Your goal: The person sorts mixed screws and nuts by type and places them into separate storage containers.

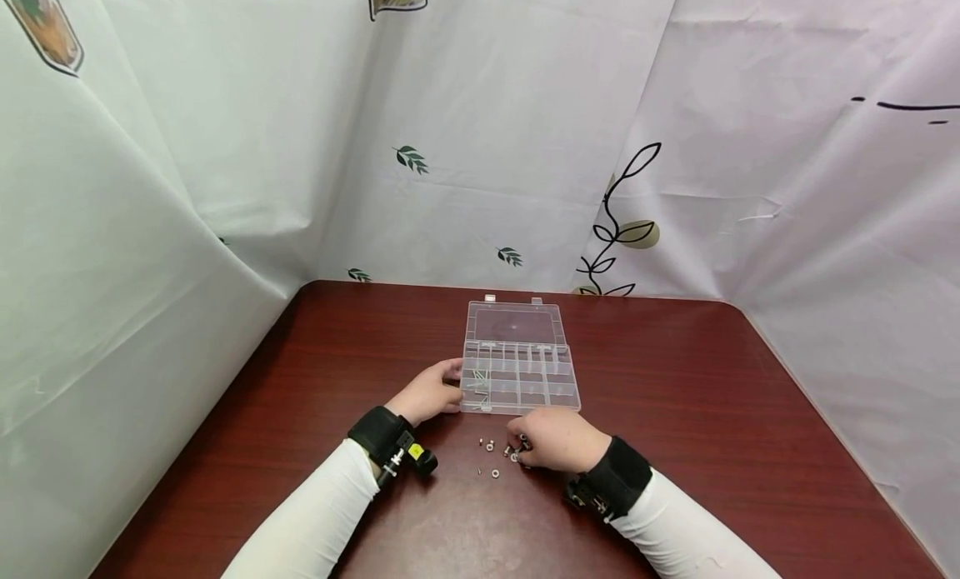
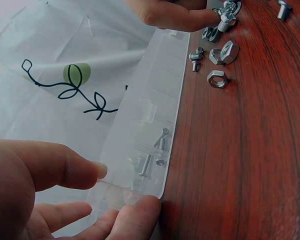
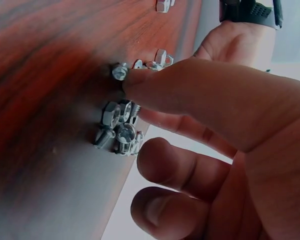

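A clear plastic compartment box (image 1: 517,400) sits with its lid (image 1: 517,322) raised at the back. My left hand (image 1: 427,391) holds its left end, thumb and fingers at the rim and corner in the left wrist view. Several long screws (image 2: 149,160) lie in the left compartments. My right hand (image 1: 562,439) is down at a small pile of bolts and nuts (image 3: 121,125) in front of the box. One fingertip overlaps a small screw (image 3: 120,71) in the right wrist view; the other fingers are loosely bent.
More loose hardware lies left of the pile, among it a hex nut (image 2: 218,79), a short bolt (image 2: 195,59) and another nut (image 1: 495,474). The dark red table (image 1: 360,329) ends at a white patterned cloth (image 1: 480,129) behind and at the sides.
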Demonstrator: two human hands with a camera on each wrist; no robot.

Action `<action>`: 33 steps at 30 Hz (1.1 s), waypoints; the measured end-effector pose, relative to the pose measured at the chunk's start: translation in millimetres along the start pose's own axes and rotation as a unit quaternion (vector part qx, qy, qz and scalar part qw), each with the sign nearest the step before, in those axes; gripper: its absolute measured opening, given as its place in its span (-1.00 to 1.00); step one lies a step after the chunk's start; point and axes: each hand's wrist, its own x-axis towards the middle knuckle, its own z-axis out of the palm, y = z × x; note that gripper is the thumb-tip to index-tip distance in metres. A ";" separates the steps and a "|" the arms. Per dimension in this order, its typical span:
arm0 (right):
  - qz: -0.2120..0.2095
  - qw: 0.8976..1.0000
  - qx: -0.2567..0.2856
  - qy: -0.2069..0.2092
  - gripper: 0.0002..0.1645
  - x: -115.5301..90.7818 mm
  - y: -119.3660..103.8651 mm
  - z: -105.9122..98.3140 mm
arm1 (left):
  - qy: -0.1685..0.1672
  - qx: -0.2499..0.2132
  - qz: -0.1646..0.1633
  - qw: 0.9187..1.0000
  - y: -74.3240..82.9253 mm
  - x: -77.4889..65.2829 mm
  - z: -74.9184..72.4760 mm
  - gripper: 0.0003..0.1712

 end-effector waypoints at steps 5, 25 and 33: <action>0.005 1.000 0.013 -0.010 -0.77 0.7 1.0 -0.2 | -0.002 0.000 -0.001 1.000 -1.0 0.5 -0.8 -0.20; 0.021 0.993 0.102 -0.058 -0.77 3.5 15.5 3.1 | -0.005 0.003 0.004 1.000 -2.2 0.2 -0.7 -0.21; 0.002 0.992 0.116 -0.052 -0.76 2.5 17.8 -3.6 | -0.008 0.001 0.003 1.000 -4.0 2.0 -0.9 -0.21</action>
